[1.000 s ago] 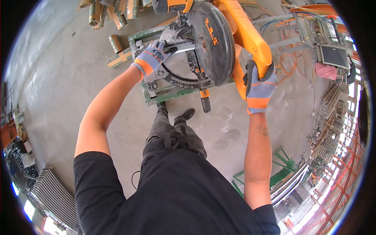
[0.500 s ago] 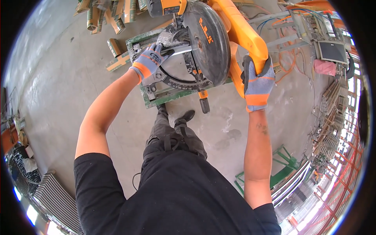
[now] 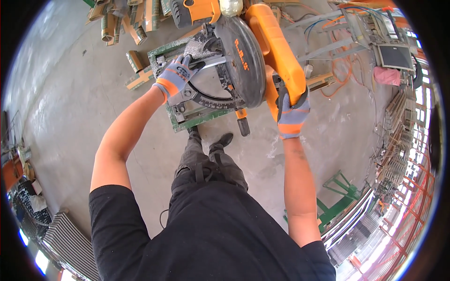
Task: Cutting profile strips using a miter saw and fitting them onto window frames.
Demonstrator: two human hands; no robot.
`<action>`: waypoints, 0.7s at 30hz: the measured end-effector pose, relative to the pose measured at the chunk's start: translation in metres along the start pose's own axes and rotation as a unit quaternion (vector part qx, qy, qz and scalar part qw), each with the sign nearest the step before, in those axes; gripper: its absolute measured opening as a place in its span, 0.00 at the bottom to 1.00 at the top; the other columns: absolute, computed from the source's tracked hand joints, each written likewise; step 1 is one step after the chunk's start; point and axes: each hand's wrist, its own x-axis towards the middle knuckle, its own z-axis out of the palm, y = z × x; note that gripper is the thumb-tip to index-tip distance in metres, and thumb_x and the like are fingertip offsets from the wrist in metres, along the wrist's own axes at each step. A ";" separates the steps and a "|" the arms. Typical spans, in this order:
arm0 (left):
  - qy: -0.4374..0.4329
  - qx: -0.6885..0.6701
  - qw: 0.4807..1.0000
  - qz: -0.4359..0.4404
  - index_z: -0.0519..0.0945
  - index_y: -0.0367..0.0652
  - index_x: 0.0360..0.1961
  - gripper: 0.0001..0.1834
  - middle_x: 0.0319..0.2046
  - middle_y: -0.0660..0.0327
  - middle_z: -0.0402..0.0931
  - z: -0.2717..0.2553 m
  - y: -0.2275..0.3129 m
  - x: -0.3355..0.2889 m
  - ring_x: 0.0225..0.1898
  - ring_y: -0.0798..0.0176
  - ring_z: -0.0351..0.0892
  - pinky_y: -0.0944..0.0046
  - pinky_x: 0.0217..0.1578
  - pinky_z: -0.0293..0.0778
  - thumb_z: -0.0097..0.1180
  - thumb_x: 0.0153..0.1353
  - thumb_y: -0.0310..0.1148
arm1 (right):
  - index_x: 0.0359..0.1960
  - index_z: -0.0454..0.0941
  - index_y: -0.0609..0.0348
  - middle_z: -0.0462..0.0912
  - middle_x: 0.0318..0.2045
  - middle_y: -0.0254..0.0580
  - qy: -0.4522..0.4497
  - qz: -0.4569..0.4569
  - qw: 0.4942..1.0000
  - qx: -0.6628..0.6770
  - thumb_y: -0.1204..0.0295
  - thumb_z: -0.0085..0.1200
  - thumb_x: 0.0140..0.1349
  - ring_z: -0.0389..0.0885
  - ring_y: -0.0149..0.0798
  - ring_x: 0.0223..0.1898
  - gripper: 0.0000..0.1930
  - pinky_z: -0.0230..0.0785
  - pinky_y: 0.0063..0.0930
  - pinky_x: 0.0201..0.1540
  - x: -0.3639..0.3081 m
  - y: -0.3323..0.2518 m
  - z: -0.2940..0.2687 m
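Observation:
A miter saw with an orange body (image 3: 276, 47) and a black round blade guard (image 3: 240, 61) stands in front of me on a green-framed stand (image 3: 206, 115). My right hand (image 3: 294, 112), in a grey and orange glove, is wrapped round the end of the saw's orange handle (image 3: 296, 83). My left hand (image 3: 177, 75), gloved alike, holds a silver metal bar (image 3: 213, 61) down on the saw table. The bar's right end reaches the guard, which hides the blade. Below the left hand lies the curved angle scale (image 3: 211, 101).
Several cardboard tubes (image 3: 136, 61) lie on the floor at the far left. An orange hose (image 3: 344, 70) and a metal frame (image 3: 328, 49) are at the far right. A green metal stand (image 3: 340, 201) is at my right, with stacked metal profiles (image 3: 70, 239) at my left.
My right hand has moved left and slightly nearer with the handle. The saw head and its guard have swung to the left. My left hand and the bar stay nearly in place.

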 end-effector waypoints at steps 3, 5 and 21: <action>-0.032 -0.006 0.999 -0.035 0.79 0.59 0.59 0.21 0.53 0.48 0.70 0.001 0.001 0.005 0.53 0.47 0.72 0.55 0.50 0.74 0.47 0.67 0.33 | 0.59 0.70 0.64 0.82 0.46 0.52 0.013 0.005 1.000 0.023 0.73 0.57 0.59 0.82 0.51 0.47 0.25 0.73 0.37 0.52 -0.011 0.004 0.007; 0.013 0.002 1.000 -0.007 0.80 0.58 0.58 0.20 0.53 0.48 0.70 0.007 0.002 0.001 0.53 0.47 0.72 0.54 0.50 0.74 0.47 0.68 0.34 | 0.58 0.71 0.63 0.82 0.45 0.51 0.002 0.070 0.995 0.064 0.73 0.58 0.60 0.83 0.51 0.46 0.24 0.74 0.37 0.52 -0.015 0.011 0.007; 0.160 0.031 0.985 0.054 0.73 0.58 0.64 0.24 0.64 0.42 0.65 0.045 -0.027 -0.047 0.63 0.36 0.66 0.42 0.64 0.63 0.48 0.66 0.33 | 0.50 0.76 0.58 0.85 0.39 0.55 -0.281 -0.182 0.906 -0.258 0.60 0.53 0.63 0.85 0.51 0.39 0.18 0.76 0.42 0.43 0.249 -0.179 -0.001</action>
